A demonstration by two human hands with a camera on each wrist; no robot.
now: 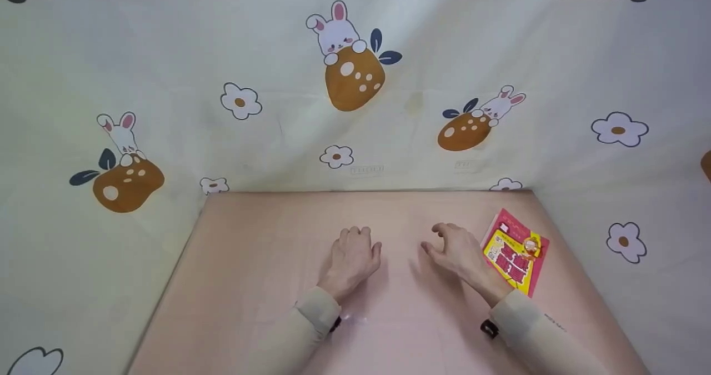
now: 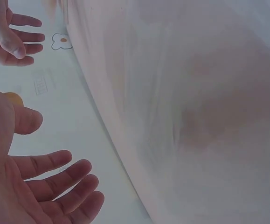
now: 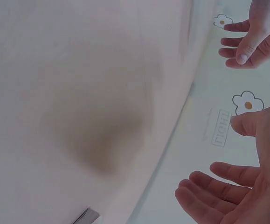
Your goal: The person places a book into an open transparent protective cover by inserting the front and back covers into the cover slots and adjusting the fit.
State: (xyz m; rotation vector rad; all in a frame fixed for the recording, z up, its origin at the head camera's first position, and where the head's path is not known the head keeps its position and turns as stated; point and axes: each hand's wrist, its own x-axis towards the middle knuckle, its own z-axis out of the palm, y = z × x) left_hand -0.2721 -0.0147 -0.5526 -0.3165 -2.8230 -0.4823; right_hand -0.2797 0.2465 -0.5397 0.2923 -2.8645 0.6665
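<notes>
- A flat, four-cornered pink packet with a yellow printed panel [image 1: 522, 250] lies on the worktop [image 1: 250, 253], close to the right edge and nearer the back right corner than the front.
- The right hand [image 1: 458, 253] is clearly the nearer one: the packet lies just to its right, and the right forearm crosses in front of the packet's left and front side.
- The left hand [image 1: 351, 258] sits further left, near the middle of the back half — well apart from the packet, with the right hand between them.
- The packet's long axis seems to run from the back edge toward the front edge, slightly askew to the right edge; part of its outline is hidden by the forearm, so its full length is hard to judge.
- Both hands are empty and apart from each other, palms turned inward, fingers loosely bent with gaps between thumb and fingers in the wrist views. Shadows under them suggest they hover over the worktop; whether the right wrist touches the packet, I cannot tell.
- Cream long sleeves [image 1: 319, 311] cover the forearms, and a cream cloth with rabbits and flowers [image 1: 289, 136] rises behind the back edge.
</notes>
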